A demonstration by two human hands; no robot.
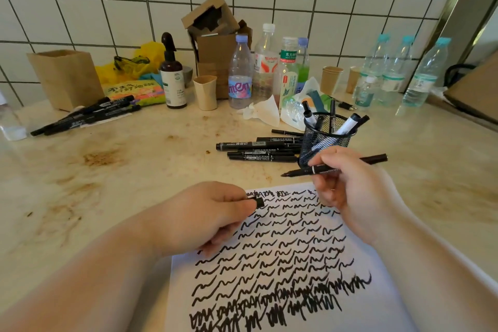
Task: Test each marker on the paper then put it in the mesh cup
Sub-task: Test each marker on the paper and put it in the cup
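Note:
My right hand (350, 191) holds a thin black marker (374, 159) above the top right corner of the white paper (382, 304), its bare tip pointing left. My left hand (210, 213) pinches the marker's black cap (259, 201) over the paper's top left corner. Rows of black squiggles cover the paper. The black mesh cup (323, 140) stands just behind my right hand and holds several markers. A pile of black markers (258, 149) lies left of the cup.
Another group of black markers (89, 116) lies at the far left by a brown paper bag (64, 78). Plastic bottles (266, 67), paper cups (332, 79), a spray bottle (172, 81), tissue and cardboard boxes line the tiled wall. The beige counter is stained.

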